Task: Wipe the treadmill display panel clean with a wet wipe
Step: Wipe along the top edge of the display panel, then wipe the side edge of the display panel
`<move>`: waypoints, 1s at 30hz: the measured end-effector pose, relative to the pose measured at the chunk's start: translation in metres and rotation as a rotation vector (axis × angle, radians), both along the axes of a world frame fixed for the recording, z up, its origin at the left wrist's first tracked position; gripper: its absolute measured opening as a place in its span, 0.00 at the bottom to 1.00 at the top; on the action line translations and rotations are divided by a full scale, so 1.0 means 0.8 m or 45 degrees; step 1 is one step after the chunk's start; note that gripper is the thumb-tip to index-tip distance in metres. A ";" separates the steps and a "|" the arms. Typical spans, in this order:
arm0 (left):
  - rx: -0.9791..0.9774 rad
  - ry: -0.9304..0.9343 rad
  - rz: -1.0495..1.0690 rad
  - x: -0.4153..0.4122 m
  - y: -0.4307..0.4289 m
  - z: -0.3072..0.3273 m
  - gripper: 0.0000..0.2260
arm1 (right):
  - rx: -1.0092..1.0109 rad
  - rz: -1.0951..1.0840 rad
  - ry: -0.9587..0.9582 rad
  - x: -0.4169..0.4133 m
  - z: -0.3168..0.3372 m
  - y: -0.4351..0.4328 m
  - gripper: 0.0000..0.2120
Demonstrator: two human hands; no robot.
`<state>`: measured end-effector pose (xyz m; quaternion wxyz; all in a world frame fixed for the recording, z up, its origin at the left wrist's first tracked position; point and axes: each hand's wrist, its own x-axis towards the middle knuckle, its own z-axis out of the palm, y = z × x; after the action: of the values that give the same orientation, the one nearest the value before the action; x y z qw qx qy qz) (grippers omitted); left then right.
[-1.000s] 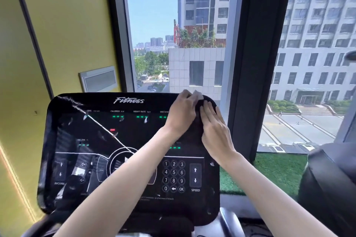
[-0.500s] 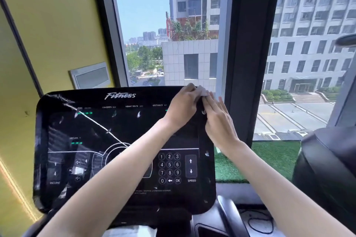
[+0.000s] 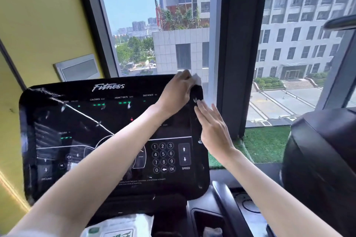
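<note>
The black treadmill display panel (image 3: 81, 121) fills the lower left, with a "Fitness" logo, green readouts, a number keypad and speed arrows. My left hand (image 3: 177, 92) reaches across it to the panel's top right corner, pinching a small white wet wipe (image 3: 196, 79) against the rim. My right hand (image 3: 212, 127) lies flat with fingers apart along the panel's right edge, a little below the left hand, holding nothing. White streaks and smears show on the panel's left half.
A white-and-green wipes pack (image 3: 117, 227) lies below the panel on the console. A dark machine body (image 3: 319, 159) stands at the right. A window with a dark frame post (image 3: 242, 44) is right behind the panel; a yellow wall (image 3: 38, 25) is on the left.
My right hand slid down the panel's right edge, away from the left hand, which stays at the top corner with the wipe. The head camera tilted down, showing the wipes pack.
</note>
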<state>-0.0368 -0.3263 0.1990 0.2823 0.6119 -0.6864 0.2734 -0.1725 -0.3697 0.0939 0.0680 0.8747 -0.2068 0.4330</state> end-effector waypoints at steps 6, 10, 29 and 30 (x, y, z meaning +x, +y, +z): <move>-0.017 0.083 0.024 0.014 0.000 0.018 0.08 | -0.017 0.000 -0.014 -0.001 0.002 -0.001 0.34; 0.260 -0.171 -0.165 -0.009 0.007 -0.007 0.07 | -0.031 -0.011 0.023 -0.002 0.001 0.000 0.35; 0.193 -0.102 -0.136 0.000 0.011 -0.011 0.09 | 0.022 0.003 -0.065 -0.024 -0.024 0.016 0.29; 0.111 -0.038 -0.103 0.005 0.007 -0.007 0.10 | 0.013 0.012 -0.061 -0.026 -0.030 0.017 0.27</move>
<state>-0.0329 -0.3205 0.1936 0.2559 0.5913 -0.7259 0.2407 -0.1935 -0.3558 0.0700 0.0565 0.8653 -0.2067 0.4531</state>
